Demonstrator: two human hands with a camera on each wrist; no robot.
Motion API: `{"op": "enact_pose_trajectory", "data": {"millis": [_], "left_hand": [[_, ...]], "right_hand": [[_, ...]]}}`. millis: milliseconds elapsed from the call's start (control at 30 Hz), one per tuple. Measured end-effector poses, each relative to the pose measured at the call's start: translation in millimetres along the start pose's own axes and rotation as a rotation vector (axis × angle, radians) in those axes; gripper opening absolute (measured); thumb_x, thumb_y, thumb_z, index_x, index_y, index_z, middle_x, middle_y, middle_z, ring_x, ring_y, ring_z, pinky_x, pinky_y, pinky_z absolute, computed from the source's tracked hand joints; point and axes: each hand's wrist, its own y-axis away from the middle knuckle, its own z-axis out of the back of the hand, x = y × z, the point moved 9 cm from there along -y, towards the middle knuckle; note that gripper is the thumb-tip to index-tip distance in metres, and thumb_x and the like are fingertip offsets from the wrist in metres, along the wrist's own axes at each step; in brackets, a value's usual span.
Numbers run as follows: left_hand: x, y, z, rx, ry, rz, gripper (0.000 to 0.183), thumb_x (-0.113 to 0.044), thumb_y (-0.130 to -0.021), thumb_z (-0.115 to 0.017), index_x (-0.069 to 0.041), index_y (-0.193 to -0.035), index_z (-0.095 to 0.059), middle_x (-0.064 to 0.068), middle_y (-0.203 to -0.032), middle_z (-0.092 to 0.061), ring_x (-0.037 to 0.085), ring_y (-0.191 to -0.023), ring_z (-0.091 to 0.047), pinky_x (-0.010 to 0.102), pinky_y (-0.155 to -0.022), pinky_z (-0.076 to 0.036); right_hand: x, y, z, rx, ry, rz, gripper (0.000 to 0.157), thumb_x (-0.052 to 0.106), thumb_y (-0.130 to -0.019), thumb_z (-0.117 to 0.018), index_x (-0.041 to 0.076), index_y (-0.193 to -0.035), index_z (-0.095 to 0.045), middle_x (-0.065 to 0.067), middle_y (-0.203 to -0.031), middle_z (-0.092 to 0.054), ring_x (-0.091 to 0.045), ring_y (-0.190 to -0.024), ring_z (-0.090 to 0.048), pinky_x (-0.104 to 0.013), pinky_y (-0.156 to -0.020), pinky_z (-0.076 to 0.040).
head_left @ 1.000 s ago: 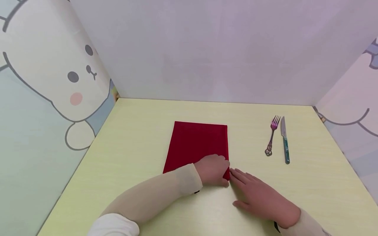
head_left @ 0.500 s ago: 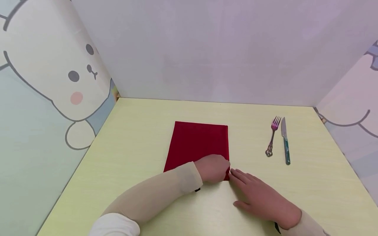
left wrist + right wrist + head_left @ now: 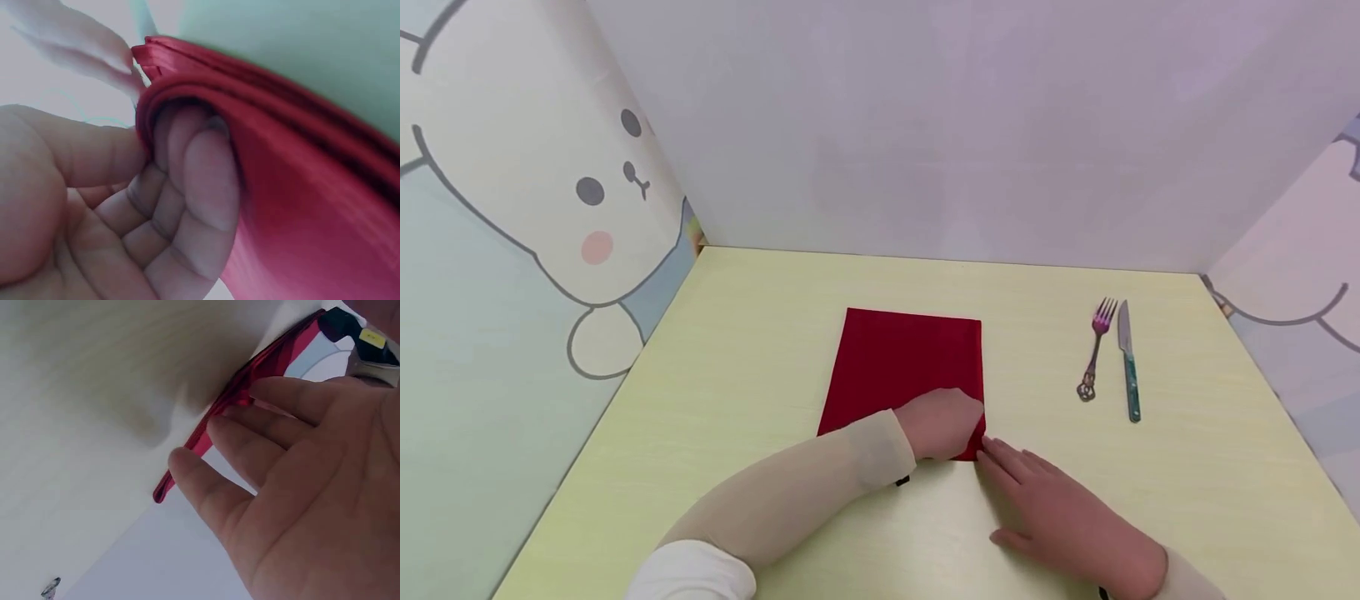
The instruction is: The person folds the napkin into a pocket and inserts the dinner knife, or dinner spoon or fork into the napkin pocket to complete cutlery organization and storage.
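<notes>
Deep-red cloth point(image 3: 902, 358) lies folded in layers, left fingers point(image 3: 209, 178) pinching its curled edge, right fingers point(image 3: 207, 487) straight and empty

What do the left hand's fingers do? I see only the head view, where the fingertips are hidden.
Observer: In the left wrist view, the fingers of the left hand curl inside a bent edge of the red cloth.
Operator: Is there only one layer of cloth?
Observer: No, the same view shows several layers stacked.
Operator: And near the right hand?
Observer: The right wrist view shows a small loop-like fold at one end of the cloth's edge, just past its fingertips.
</notes>
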Motion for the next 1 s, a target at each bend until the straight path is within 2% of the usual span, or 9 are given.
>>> {"op": "enact_pose_trajectory", "data": {"millis": [200, 400, 567, 633, 800, 900, 1000], "left_hand": [[0.9, -0.9, 1.8, 0.016, 0.028, 0.012, 0.019, -0.028, -0.089, -0.082, -0.02, -0.103, -0.072, -0.008, -0.086, -0.066, 0.008, -0.072, -0.057, 0.017, -0.068, -0.048], [9.0, -3.6, 3.5, 0.038, 0.009, 0.049, 0.028, -0.028, -0.086, -0.085, -0.019, -0.108, -0.071, -0.006, -0.096, -0.068, 0.01, -0.08, -0.058, 0.02, -0.079, -0.051], [10.9, -6.4, 8.8, 0.067, -0.027, 0.041, 0.029, -0.031, -0.089, -0.081, -0.018, -0.112, -0.071, -0.006, -0.101, -0.068, 0.01, -0.085, -0.059, 0.021, -0.086, -0.052], [13.5, -7.4, 11.3, 0.083, 0.012, 0.065, 0.025, -0.031, -0.091, -0.078, -0.017, -0.11, -0.07, -0.006, -0.097, -0.067, 0.01, -0.083, -0.059, 0.021, -0.083, -0.052], [25.0, -10.5, 11.1, 0.118, 0.129, 0.135, 0.012, -0.025, -0.097, -0.072, -0.015, -0.1, -0.067, -0.004, -0.084, -0.063, 0.012, -0.073, -0.057, 0.022, -0.071, -0.05], [31.3, -13.9, 8.1, 0.129, 0.175, 0.139, 0.011, -0.022, -0.102, -0.064, -0.015, -0.093, -0.065, -0.003, -0.079, -0.062, 0.012, -0.068, -0.056, 0.022, -0.067, -0.049], [36.8, -17.3, 7.1, 0.126, 0.208, 0.136, 0.011, -0.02, -0.103, -0.062, -0.017, -0.092, -0.065, -0.003, -0.081, -0.062, 0.011, -0.069, -0.057, 0.022, -0.068, -0.049]], "right_hand": [[6.0, -0.1, -2.5, -0.004, 0.008, 0.046, 0.097, 0.06, -0.09, -0.072, 0.005, -0.16, -0.035, -0.01, -0.166, -0.031, -0.03, -0.15, -0.033, -0.05, -0.116, -0.037], [5.9, 0.3, -3.5, -0.04, 0.048, 0.124, 0.111, 0.083, -0.083, -0.056, 0.005, -0.16, -0.035, -0.01, -0.168, -0.027, -0.029, -0.152, -0.03, -0.051, -0.116, -0.035], [12.4, -3.9, 1.4, -0.118, 0.123, 0.239, 0.119, 0.087, -0.078, -0.055, 0.001, -0.158, -0.037, -0.015, -0.166, -0.03, -0.035, -0.151, -0.03, -0.054, -0.115, -0.034], [13.2, -7.2, 2.4, -0.123, 0.138, 0.257, 0.119, 0.087, -0.078, -0.054, 0.0, -0.157, -0.038, -0.016, -0.165, -0.032, -0.037, -0.151, -0.031, -0.054, -0.116, -0.033], [7.0, -17.5, -4.4, -0.021, 0.105, 0.211, 0.118, 0.088, -0.079, -0.053, 0.003, -0.16, -0.035, -0.013, -0.167, -0.029, -0.034, -0.153, -0.025, -0.052, -0.119, -0.03], [2.6, -20.6, -9.2, 0.026, 0.08, 0.188, 0.12, 0.089, -0.078, -0.052, 0.004, -0.161, -0.032, -0.011, -0.168, -0.025, -0.032, -0.154, -0.023, -0.051, -0.121, -0.028], [1.2, -21.0, -11.1, 0.04, 0.064, 0.187, 0.12, 0.089, -0.079, -0.052, 0.004, -0.161, -0.031, -0.011, -0.169, -0.024, -0.032, -0.155, -0.022, -0.052, -0.121, -0.027]]}}
